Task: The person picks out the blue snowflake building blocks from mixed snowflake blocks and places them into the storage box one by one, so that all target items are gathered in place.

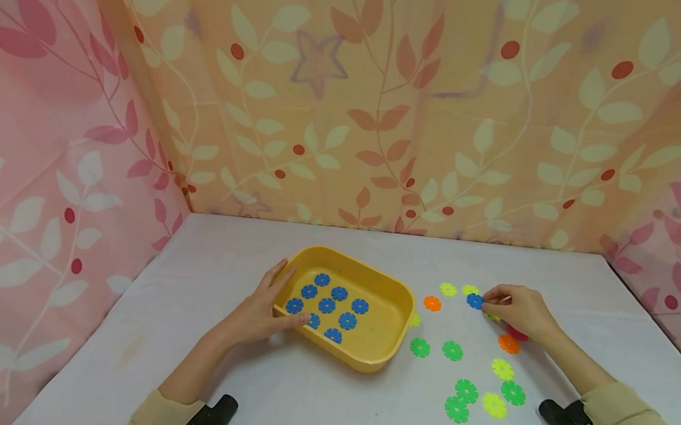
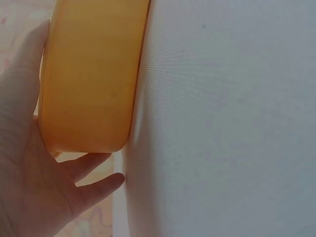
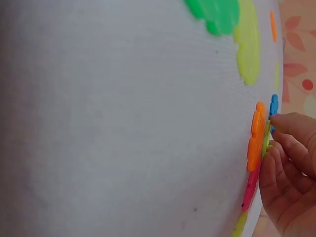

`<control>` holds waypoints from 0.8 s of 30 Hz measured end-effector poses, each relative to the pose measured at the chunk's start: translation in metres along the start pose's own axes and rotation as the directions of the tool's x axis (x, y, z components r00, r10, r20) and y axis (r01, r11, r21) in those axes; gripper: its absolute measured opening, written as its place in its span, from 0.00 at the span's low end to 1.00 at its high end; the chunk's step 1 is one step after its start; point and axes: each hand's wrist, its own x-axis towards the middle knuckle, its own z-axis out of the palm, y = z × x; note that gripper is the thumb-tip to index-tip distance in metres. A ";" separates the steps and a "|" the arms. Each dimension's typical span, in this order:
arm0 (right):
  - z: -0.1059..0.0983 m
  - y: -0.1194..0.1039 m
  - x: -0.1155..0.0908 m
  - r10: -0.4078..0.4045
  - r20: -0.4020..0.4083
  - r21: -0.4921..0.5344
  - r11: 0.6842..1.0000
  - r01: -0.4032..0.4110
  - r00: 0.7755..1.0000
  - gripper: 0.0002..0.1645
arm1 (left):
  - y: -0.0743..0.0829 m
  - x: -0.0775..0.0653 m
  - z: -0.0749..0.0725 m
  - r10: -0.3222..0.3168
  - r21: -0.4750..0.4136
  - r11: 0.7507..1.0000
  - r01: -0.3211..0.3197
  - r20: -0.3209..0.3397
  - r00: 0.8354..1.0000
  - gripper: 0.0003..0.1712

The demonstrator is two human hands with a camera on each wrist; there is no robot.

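A yellow plastic tray [image 1: 372, 353] stands on the white table with several blue notched snowflake discs [image 1: 327, 306] lying inside. My left hand [image 1: 259, 312] grips its left end, the thumb over the near rim and the fingers along the outer wall. The left wrist view shows the tray's side wall [image 2: 94, 74] against that hand [image 2: 29, 168]. Right of the tray, my right hand [image 1: 520, 311] pinches a blue snowflake disc [image 1: 474, 301] between thumb and fingertips. In the right wrist view this disc [image 3: 274, 106] is seen nearly edge-on at the fingertips.
Near the right hand lie an orange disc [image 1: 508, 344] and a partly hidden red disc [image 1: 518, 333]. Green discs [image 1: 452, 351], yellow discs [image 1: 503, 369] and another orange disc [image 1: 431, 303] are scattered right of the tray. A patterned curtain [image 1: 351, 141] rises behind the table.
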 end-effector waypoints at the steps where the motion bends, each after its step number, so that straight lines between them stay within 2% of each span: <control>1: 0.000 0.000 0.000 -0.003 0.001 0.000 1.000 0.003 1.000 0.12 | 0.000 0.000 0.000 0.000 0.001 1.000 0.000 -0.001 1.000 0.60; 13: 0.000 -0.003 -0.001 -0.006 -0.026 -0.032 0.999 0.005 1.000 0.13 | 0.000 0.000 0.002 -0.003 0.001 1.000 0.003 0.002 1.000 0.60; 19: -0.004 -0.011 -0.002 0.012 -0.028 0.028 1.000 -0.011 1.000 0.19 | 0.000 0.000 0.001 -0.008 0.005 1.000 0.008 0.004 1.000 0.60; 24: -0.007 -0.037 -0.001 -0.034 -0.015 0.124 0.992 0.036 0.999 0.23 | 0.000 0.000 0.000 -0.006 0.005 1.000 0.006 0.004 1.000 0.60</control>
